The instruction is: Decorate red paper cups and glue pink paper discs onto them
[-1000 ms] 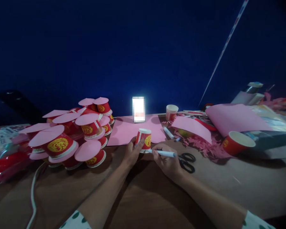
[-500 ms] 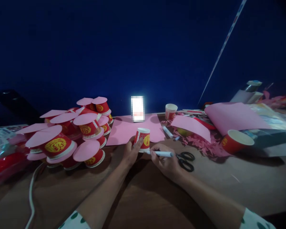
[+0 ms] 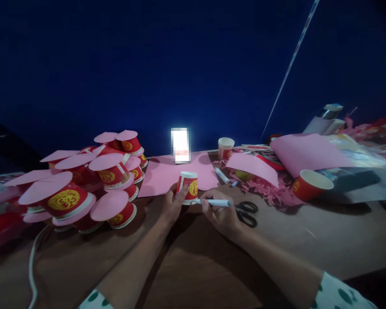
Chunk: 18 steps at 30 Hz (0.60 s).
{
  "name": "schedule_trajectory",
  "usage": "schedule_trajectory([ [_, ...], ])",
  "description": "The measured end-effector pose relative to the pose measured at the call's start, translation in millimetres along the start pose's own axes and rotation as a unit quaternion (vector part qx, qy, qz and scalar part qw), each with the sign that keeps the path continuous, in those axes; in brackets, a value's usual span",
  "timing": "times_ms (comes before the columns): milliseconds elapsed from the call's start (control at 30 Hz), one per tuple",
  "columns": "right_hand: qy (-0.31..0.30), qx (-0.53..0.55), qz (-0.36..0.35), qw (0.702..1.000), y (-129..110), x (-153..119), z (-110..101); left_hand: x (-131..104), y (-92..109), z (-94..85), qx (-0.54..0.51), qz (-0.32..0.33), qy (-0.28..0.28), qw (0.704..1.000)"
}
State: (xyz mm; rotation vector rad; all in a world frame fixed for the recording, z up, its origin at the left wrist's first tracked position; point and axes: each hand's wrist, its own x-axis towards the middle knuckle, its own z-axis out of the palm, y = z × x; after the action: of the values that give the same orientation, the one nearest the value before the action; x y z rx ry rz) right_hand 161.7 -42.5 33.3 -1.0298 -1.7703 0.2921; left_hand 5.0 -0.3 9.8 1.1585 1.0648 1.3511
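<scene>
A red and white paper cup (image 3: 188,187) with a yellow emblem is gripped around its left side by my left hand (image 3: 174,201). My right hand (image 3: 219,211) pinches a white marker (image 3: 216,202), whose tip points left at the cup's lower edge. Behind the cup lies a pink paper sheet (image 3: 161,174). Just right of my right hand are black-handled scissors (image 3: 247,213), their blades hidden by the hand.
Several red cups with pink paper discs (image 3: 64,200) are stacked at the left, near a white cable (image 3: 32,274). A bright screen (image 3: 180,146) stands behind. Rightward lie pink scraps (image 3: 272,193), a tilted red cup (image 3: 312,185), an upright cup (image 3: 225,148) and a marker (image 3: 221,175).
The whole view has shifted, so most items appear slightly further left. Both hands keep their holds on the cup and the marker.
</scene>
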Motion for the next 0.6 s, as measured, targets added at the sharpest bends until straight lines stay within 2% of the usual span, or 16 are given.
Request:
schedule_trajectory([
  [267, -0.003, 0.017, 0.002, 1.0, -2.7, 1.7, -2.0, -1.9, 3.9, 1.4, -0.002, -0.01, 0.011, 1.0],
  [600, -0.031, 0.038, 0.012, 0.999, -2.3, 0.5, -2.5, 0.7, -2.5, 1.2, -0.021, 0.0, 0.007, 1.0],
])
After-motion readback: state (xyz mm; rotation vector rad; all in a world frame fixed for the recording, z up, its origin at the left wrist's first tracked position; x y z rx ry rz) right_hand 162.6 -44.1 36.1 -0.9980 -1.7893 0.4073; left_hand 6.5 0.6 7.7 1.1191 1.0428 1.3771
